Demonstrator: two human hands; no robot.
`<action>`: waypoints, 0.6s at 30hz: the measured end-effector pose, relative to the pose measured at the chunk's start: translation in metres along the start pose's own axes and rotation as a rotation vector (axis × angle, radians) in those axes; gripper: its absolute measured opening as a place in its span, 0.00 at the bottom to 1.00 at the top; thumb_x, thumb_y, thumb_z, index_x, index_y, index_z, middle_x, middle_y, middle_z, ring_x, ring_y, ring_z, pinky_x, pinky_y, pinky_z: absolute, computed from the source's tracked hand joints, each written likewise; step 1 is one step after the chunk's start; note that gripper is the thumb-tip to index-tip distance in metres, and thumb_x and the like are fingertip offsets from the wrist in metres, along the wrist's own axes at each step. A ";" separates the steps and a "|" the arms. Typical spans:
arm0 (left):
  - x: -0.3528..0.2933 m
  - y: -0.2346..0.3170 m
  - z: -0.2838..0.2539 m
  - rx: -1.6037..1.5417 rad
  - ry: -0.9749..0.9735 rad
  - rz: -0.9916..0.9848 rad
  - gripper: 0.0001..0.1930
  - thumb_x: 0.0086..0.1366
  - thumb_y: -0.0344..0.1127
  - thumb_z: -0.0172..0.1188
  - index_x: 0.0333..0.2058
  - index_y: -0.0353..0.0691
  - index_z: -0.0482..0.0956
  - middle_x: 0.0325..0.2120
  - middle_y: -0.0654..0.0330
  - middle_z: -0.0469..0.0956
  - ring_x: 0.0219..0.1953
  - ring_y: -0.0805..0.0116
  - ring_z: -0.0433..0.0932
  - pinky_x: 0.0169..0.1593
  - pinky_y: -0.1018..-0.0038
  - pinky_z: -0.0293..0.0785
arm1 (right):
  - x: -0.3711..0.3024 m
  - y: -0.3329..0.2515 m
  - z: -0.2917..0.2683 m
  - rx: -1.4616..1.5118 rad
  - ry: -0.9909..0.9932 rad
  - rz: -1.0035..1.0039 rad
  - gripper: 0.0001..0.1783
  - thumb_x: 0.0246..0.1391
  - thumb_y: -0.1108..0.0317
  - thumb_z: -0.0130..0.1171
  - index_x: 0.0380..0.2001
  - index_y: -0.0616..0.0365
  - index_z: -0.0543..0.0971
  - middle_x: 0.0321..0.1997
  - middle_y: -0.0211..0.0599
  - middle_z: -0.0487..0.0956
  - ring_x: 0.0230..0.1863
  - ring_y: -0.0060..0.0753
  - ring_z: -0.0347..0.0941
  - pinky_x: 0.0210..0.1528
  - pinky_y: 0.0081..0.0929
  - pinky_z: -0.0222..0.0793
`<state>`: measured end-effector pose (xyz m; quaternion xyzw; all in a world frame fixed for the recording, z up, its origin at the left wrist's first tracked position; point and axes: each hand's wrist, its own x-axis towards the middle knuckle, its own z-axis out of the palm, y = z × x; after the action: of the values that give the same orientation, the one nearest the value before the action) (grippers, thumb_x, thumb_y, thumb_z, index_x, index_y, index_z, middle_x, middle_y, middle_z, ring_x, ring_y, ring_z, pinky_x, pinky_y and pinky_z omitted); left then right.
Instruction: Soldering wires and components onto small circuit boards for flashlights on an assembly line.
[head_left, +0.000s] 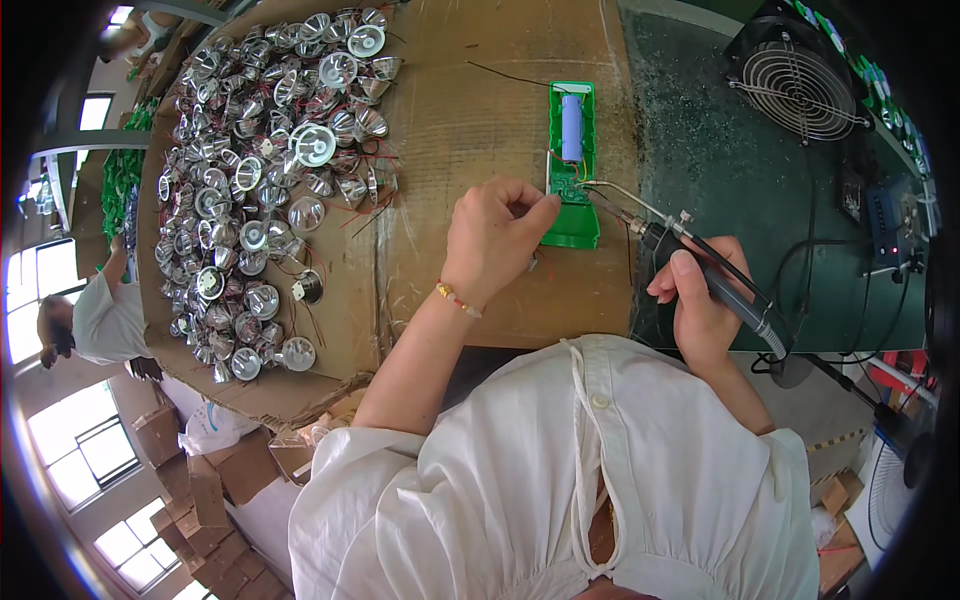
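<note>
A green plastic case (572, 234) lies lengthwise on the cardboard, holding a purple cylindrical battery (571, 132) and a small green circuit board (568, 190). My left hand (492, 235) is closed in a pinch at the case's left edge, beside the board. Whatever its fingertips hold is hidden. In my right hand (705, 300) is a black soldering iron (705, 270) with a thin curved metal feed tube (625, 192) along it. Its tip reaches the board from the right; I cannot tell whether it touches. A dark wire runs left from the case's top.
Many silvery reflector lamp cups (250, 200) with red wires fill a cardboard tray at left. A round-grilled fan (798, 90) stands at back right, near a blue box-shaped device (893, 228). Black cables cross the green mat (690, 110). Another person (105, 315) sits far left.
</note>
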<state>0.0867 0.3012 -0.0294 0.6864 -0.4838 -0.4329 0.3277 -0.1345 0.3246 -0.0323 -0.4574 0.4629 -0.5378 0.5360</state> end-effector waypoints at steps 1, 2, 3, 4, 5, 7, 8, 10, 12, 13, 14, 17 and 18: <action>-0.002 0.000 0.000 0.018 -0.004 0.009 0.10 0.56 0.36 0.63 0.26 0.34 0.80 0.18 0.58 0.78 0.18 0.72 0.76 0.27 0.75 0.71 | -0.001 0.000 -0.001 -0.003 -0.001 -0.005 0.10 0.54 0.71 0.59 0.33 0.64 0.69 0.20 0.39 0.77 0.19 0.24 0.75 0.20 0.16 0.68; -0.004 0.000 -0.003 0.025 0.008 0.040 0.09 0.56 0.35 0.63 0.28 0.34 0.80 0.19 0.58 0.78 0.19 0.72 0.76 0.28 0.74 0.72 | -0.001 0.000 -0.003 -0.007 -0.001 -0.010 0.10 0.55 0.71 0.59 0.33 0.64 0.69 0.20 0.38 0.77 0.19 0.24 0.74 0.20 0.17 0.68; -0.009 0.000 -0.004 -0.076 0.026 0.058 0.08 0.56 0.34 0.63 0.31 0.35 0.81 0.23 0.57 0.79 0.23 0.71 0.77 0.31 0.74 0.73 | -0.001 0.000 -0.005 -0.010 0.005 -0.007 0.10 0.55 0.71 0.59 0.33 0.64 0.69 0.20 0.38 0.77 0.19 0.24 0.74 0.20 0.17 0.68; -0.015 0.000 -0.008 -0.186 0.058 0.095 0.08 0.56 0.32 0.63 0.33 0.35 0.81 0.27 0.57 0.79 0.27 0.70 0.78 0.35 0.73 0.74 | -0.002 0.000 -0.008 -0.005 0.003 -0.020 0.10 0.55 0.71 0.59 0.34 0.64 0.69 0.20 0.38 0.77 0.18 0.24 0.74 0.20 0.17 0.68; -0.021 0.000 -0.013 -0.279 0.052 0.127 0.10 0.55 0.31 0.63 0.36 0.36 0.81 0.31 0.56 0.79 0.31 0.70 0.79 0.38 0.73 0.74 | -0.004 -0.001 -0.010 0.002 0.010 -0.024 0.10 0.55 0.71 0.58 0.34 0.64 0.69 0.20 0.38 0.76 0.18 0.24 0.74 0.20 0.17 0.68; -0.029 -0.002 -0.030 -0.059 0.010 0.404 0.13 0.55 0.28 0.63 0.41 0.39 0.80 0.39 0.56 0.76 0.40 0.67 0.76 0.45 0.72 0.72 | -0.005 0.000 -0.014 0.017 0.024 -0.026 0.10 0.55 0.72 0.58 0.34 0.64 0.69 0.20 0.38 0.76 0.18 0.24 0.74 0.20 0.17 0.68; -0.031 -0.004 -0.035 0.033 -0.008 0.570 0.16 0.54 0.27 0.63 0.44 0.40 0.80 0.42 0.56 0.75 0.45 0.66 0.75 0.48 0.71 0.71 | -0.005 0.000 -0.015 0.024 0.029 -0.023 0.10 0.55 0.72 0.58 0.34 0.65 0.69 0.20 0.38 0.76 0.18 0.24 0.73 0.20 0.17 0.68; -0.036 -0.010 -0.031 0.058 -0.077 0.471 0.14 0.51 0.29 0.66 0.40 0.43 0.82 0.45 0.59 0.73 0.47 0.64 0.70 0.48 0.70 0.69 | -0.006 0.001 -0.015 0.032 0.020 -0.016 0.10 0.55 0.72 0.58 0.35 0.65 0.68 0.20 0.38 0.76 0.18 0.24 0.73 0.20 0.17 0.68; -0.031 -0.016 -0.019 0.158 -0.068 0.506 0.11 0.50 0.30 0.68 0.35 0.43 0.84 0.43 0.60 0.73 0.45 0.64 0.70 0.46 0.70 0.69 | -0.004 0.003 -0.012 0.039 0.002 -0.006 0.10 0.55 0.72 0.58 0.35 0.65 0.68 0.20 0.38 0.76 0.18 0.24 0.73 0.20 0.17 0.68; -0.027 -0.018 -0.012 0.125 -0.041 0.543 0.07 0.49 0.31 0.69 0.30 0.44 0.85 0.43 0.60 0.73 0.42 0.62 0.69 0.44 0.69 0.68 | -0.005 0.003 -0.012 0.030 -0.008 -0.019 0.10 0.55 0.72 0.58 0.35 0.65 0.68 0.20 0.39 0.76 0.18 0.24 0.73 0.20 0.17 0.68; -0.026 -0.019 -0.007 0.137 -0.005 0.580 0.07 0.48 0.31 0.69 0.29 0.45 0.85 0.42 0.60 0.73 0.43 0.62 0.69 0.44 0.69 0.68 | -0.005 0.002 -0.011 0.020 -0.007 -0.021 0.10 0.55 0.72 0.58 0.35 0.65 0.69 0.20 0.39 0.76 0.18 0.24 0.74 0.20 0.17 0.68; -0.021 -0.016 -0.002 0.203 0.017 0.642 0.07 0.48 0.31 0.68 0.29 0.45 0.85 0.42 0.60 0.73 0.44 0.59 0.69 0.45 0.68 0.68 | -0.006 0.001 -0.012 -0.004 0.005 -0.019 0.10 0.55 0.72 0.58 0.35 0.65 0.69 0.20 0.39 0.77 0.18 0.25 0.74 0.20 0.17 0.68; -0.022 -0.013 -0.005 0.231 0.008 0.684 0.07 0.47 0.30 0.68 0.29 0.45 0.85 0.41 0.59 0.73 0.44 0.59 0.69 0.46 0.68 0.68 | -0.006 0.000 -0.013 -0.003 0.008 -0.017 0.10 0.55 0.72 0.58 0.35 0.65 0.69 0.20 0.39 0.77 0.19 0.25 0.74 0.20 0.17 0.68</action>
<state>0.0929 0.3261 -0.0328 0.5191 -0.7298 -0.2381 0.3759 -0.1477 0.3310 -0.0343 -0.4599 0.4619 -0.5434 0.5290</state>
